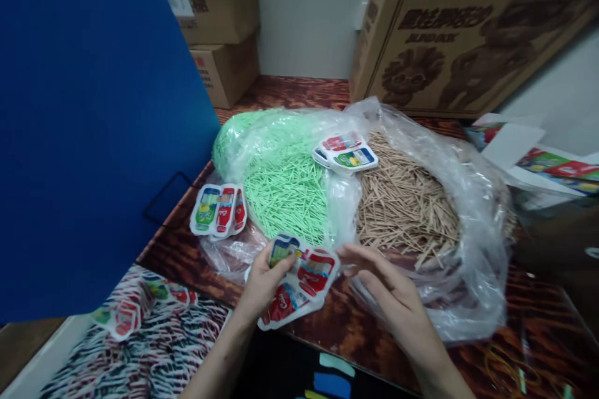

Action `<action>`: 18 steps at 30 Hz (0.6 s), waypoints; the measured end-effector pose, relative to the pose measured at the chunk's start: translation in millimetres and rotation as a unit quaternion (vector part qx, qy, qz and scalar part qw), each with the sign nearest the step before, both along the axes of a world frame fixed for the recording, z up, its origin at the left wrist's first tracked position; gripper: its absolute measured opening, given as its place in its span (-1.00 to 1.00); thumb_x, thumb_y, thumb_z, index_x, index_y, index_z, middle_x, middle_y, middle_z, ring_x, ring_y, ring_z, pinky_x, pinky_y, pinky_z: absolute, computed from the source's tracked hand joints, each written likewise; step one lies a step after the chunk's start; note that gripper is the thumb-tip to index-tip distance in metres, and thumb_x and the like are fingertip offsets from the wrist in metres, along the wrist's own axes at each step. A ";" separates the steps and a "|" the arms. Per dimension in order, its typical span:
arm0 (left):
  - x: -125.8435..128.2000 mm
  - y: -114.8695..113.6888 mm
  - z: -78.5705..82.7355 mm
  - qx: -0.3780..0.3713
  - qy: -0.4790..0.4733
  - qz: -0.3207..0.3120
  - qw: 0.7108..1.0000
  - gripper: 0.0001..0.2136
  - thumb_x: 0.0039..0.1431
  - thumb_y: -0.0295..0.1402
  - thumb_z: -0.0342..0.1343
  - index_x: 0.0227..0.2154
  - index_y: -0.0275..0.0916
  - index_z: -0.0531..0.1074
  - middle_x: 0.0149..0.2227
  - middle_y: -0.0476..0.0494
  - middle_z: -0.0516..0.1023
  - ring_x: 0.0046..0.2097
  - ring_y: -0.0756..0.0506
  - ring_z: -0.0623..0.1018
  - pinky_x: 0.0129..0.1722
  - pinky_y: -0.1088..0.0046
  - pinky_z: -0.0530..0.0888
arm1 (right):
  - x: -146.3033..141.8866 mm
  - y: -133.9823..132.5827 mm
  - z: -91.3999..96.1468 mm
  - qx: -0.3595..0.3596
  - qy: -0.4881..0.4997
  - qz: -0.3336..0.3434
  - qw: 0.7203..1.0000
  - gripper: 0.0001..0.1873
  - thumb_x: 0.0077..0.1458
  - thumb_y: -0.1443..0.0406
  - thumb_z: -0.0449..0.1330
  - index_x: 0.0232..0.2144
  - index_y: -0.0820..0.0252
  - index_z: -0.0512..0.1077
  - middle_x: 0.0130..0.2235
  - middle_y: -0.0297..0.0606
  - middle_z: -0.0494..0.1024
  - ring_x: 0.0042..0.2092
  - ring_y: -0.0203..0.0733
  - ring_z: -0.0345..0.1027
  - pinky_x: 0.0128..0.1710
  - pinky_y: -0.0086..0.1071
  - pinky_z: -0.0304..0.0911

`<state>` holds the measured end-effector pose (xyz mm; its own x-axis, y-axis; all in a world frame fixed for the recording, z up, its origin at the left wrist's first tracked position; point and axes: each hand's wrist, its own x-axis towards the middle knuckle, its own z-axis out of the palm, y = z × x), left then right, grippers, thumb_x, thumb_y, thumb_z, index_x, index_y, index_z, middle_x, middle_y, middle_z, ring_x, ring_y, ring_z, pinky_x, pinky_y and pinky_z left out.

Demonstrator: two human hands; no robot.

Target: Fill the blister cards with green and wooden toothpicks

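My left hand (pixel 266 277) grips a few flat, white-edged packets (pixel 314 274) printed with red and green bottles, its thumb on top of them. Just right of the packets, my right hand (pixel 393 293) is held with fingers apart and nothing in it. Beyond the hands lie two open clear plastic bags, one of thin light-green sticks (pixel 290 193), the other of brown sticks (pixel 407 202). A small pile of similar packets (pixel 218 211) rests left of the green sticks. Another packet pile (pixel 346 153) sits on the plastic between both heaps.
A blue panel (pixel 93 124) stands at the left. Below it, a box (pixel 135 349) holds many packets. Cardboard boxes (pixel 215 0) are stacked behind, and a large printed carton (pixel 458 31) stands at back right. Printed card pieces (pixel 552 162) lie to the right of the wood-patterned table (pixel 337 340).
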<state>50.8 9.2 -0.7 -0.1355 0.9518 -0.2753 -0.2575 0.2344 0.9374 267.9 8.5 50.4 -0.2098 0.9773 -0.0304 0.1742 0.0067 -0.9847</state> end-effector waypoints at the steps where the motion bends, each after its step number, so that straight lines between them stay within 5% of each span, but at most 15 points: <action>1: -14.7 2.8 2.7 -0.005 -0.001 0.024 1.000 -0.76 -0.11 -0.25 0.32 -0.40 -0.27 0.48 -0.49 0.02 0.53 -0.48 0.02 0.48 -0.44 0.53 0.44 | 0.1 1.3 -3.8 -0.028 0.020 -0.025 0.999 -0.64 0.19 0.13 0.09 0.00 0.05 0.40 -0.05 -0.17 0.52 -0.02 -0.10 0.40 -0.03 -0.28 0.31; 4: -67.8 18.5 15.4 -0.002 0.035 0.149 0.988 -0.68 -0.23 -0.23 0.36 -0.42 -0.31 0.47 -0.50 -0.01 0.55 -0.52 -0.01 0.50 -0.47 0.46 0.47 | -4.2 4.0 -17.8 -0.089 0.036 -0.063 0.993 -0.67 0.15 0.09 0.13 -0.14 0.14 0.47 -0.20 -0.18 0.58 -0.14 -0.12 0.46 -0.11 -0.31 0.34; 7: -123.1 46.9 21.9 0.030 0.098 0.245 0.964 -0.62 -0.29 -0.23 0.36 -0.35 -0.29 0.49 -0.46 -0.01 0.56 -0.50 -0.04 0.51 -0.45 0.42 0.50 | -19.5 3.6 -31.7 -0.113 0.026 -0.031 0.993 -0.70 0.13 0.09 0.14 -0.25 0.17 0.48 -0.28 -0.20 0.58 -0.19 -0.13 0.46 -0.15 -0.32 0.33; 11: -173.5 86.8 7.7 0.025 0.286 0.240 0.927 -0.66 -0.20 -0.20 0.27 -0.33 -0.29 0.50 -0.44 -0.07 0.54 -0.44 -0.12 0.52 -0.43 0.36 0.48 | -48.6 7.7 -44.7 -0.056 -0.018 0.033 0.998 -0.80 0.20 0.22 0.07 -0.30 0.17 0.46 -0.30 -0.26 0.54 -0.22 -0.18 0.43 -0.18 -0.35 0.29; 15: -185.7 101.4 -10.6 0.042 0.608 0.130 0.782 -0.61 -0.03 -0.19 0.17 -0.15 -0.31 0.48 -0.23 -0.33 0.54 -0.15 -0.35 0.51 -0.17 0.12 0.44 | -64.5 33.8 -53.2 0.090 -0.169 0.045 0.981 -0.77 0.24 0.35 -0.01 -0.33 0.19 0.45 -0.30 -0.24 0.49 -0.21 -0.20 0.36 -0.18 -0.36 0.23; 18: -181.5 97.1 -15.8 0.061 0.688 0.129 0.712 -0.45 0.09 -0.15 0.09 0.09 -0.39 0.31 -0.04 -0.53 0.44 0.00 -0.45 0.43 -0.06 -0.01 0.36 | -69.6 61.2 -60.8 0.160 -0.344 0.030 0.925 -0.74 0.24 0.39 -0.03 -0.35 0.22 0.46 -0.31 -0.18 0.47 -0.19 -0.15 0.31 -0.18 -0.34 0.18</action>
<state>-130.6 106.3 -16.5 -0.3725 0.8514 0.3694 0.9037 0.2422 0.3531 198.3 69.7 -10.4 -0.3035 0.9462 0.1119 0.7478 0.3093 -0.5875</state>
